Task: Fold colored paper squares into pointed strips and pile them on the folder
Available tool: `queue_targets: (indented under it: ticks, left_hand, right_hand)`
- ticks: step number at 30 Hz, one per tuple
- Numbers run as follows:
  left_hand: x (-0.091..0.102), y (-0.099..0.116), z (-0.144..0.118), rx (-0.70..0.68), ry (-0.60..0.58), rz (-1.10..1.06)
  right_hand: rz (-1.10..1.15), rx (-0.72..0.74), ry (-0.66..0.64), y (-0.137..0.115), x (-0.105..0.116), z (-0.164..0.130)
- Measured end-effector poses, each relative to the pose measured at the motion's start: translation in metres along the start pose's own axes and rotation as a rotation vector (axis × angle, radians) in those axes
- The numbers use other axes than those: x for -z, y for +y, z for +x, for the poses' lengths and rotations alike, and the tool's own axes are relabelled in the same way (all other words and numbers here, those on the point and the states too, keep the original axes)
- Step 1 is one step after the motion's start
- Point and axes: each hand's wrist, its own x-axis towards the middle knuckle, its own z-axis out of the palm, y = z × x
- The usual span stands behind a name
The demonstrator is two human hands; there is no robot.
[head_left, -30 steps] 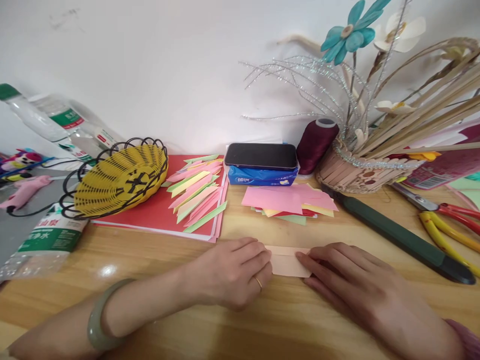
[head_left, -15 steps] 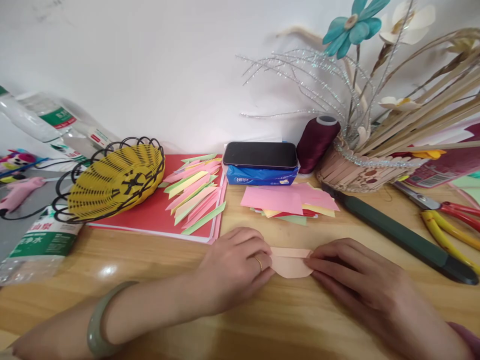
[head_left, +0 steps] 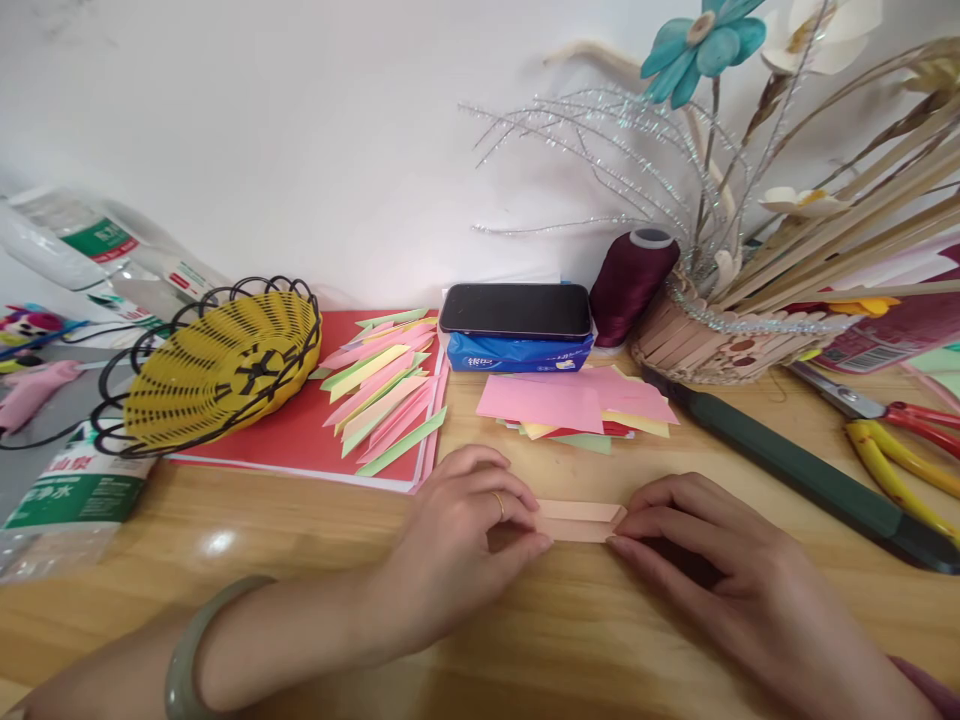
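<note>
On the table point(head_left: 675, 640), the peach paper strip point(head_left: 579, 520) lies folded narrow, pinched at each end by the left hand point(head_left: 465, 525) and right hand point(head_left: 705, 550). Judging by the pile of folded pieces point(head_left: 382, 395), more sheets point(head_left: 570, 400) remain.

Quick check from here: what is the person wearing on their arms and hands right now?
Both forearms are bare. The left hand has a thin gold ring on one finger, and the left wrist carries a thick, smooth, pale grey-green bangle. The right hand shows no ring; a bit of dark pink sleeve shows at the lower right edge. No gloves, no watch visible.
</note>
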Motion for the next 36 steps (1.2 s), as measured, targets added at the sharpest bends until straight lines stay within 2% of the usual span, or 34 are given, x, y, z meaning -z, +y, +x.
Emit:
queue_targets:
  ticks: [5, 15, 22, 26, 30, 33, 36]
  left_hand:
    - [-0.001, 0.002, 0.002, 0.041, 0.001, -0.013]
    - [-0.004, 0.006, 0.007, 0.078, -0.051, 0.125]
    - [-0.004, 0.007, 0.007, 0.089, -0.078, 0.160]
    - [-0.002, 0.006, 0.006, 0.098, -0.102, 0.162]
    - [-0.001, 0.002, 0.005, -0.032, -0.102, 0.182]
    - [-0.002, -0.001, 0.004, -0.165, -0.033, 0.273]
    - [-0.003, -0.003, 0.002, -0.285, 0.038, 0.420]
  right_hand:
    - [-0.011, -0.049, 0.008, -0.002, -0.003, 0.002]
    - [-0.094, -0.077, 0.018, -0.008, -0.008, 0.003]
    - [-0.126, -0.086, -0.009, -0.007, -0.009, 0.005]
    - [-0.153, -0.058, 0.020, -0.007, -0.009, 0.003]
    - [-0.305, 0.150, 0.039, -0.009, -0.007, -0.004]
    - [-0.379, 0.275, 0.028, -0.009, -0.007, -0.010]
    - [-0.423, 0.330, 0.026, -0.008, -0.008, -0.014]
